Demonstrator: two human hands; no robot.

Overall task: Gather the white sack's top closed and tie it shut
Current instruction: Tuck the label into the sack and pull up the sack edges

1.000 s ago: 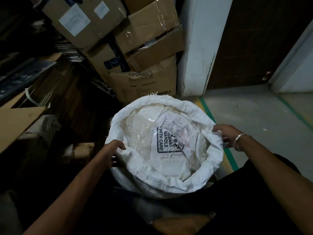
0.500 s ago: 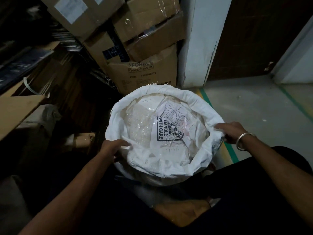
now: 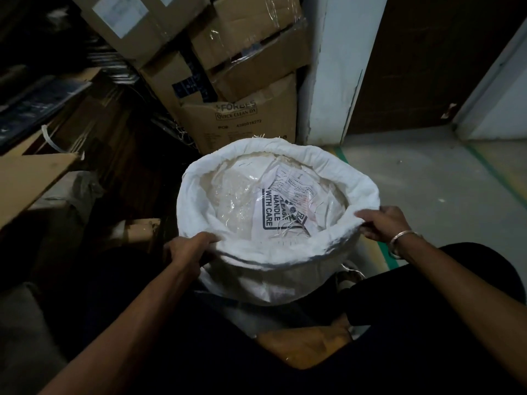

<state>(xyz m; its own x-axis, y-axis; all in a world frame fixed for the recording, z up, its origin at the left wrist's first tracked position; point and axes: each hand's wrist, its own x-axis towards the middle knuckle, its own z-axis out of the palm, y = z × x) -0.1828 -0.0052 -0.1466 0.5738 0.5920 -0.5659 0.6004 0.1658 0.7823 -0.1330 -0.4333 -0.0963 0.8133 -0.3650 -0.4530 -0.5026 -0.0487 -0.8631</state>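
Hands (image 3: 191,248) (image 3: 382,223), two, on one open sack (image 3: 273,283)

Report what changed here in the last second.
The left hand and right hand slid toward the near side of the white sack and drew its near rolled cuff upward, partly unrolling it. Both keep their grip; far cuff stays rolled, mouth open, printed bag inside.

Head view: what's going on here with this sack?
A person grips the rolled rim of a white sack with both hands, the left hand at the near-left edge, the right hand at the right edge. The mouth is wide open, showing a plastic-wrapped package marked handle with care. Nothing is gathered or tied yet. Boxes are stacked behind.
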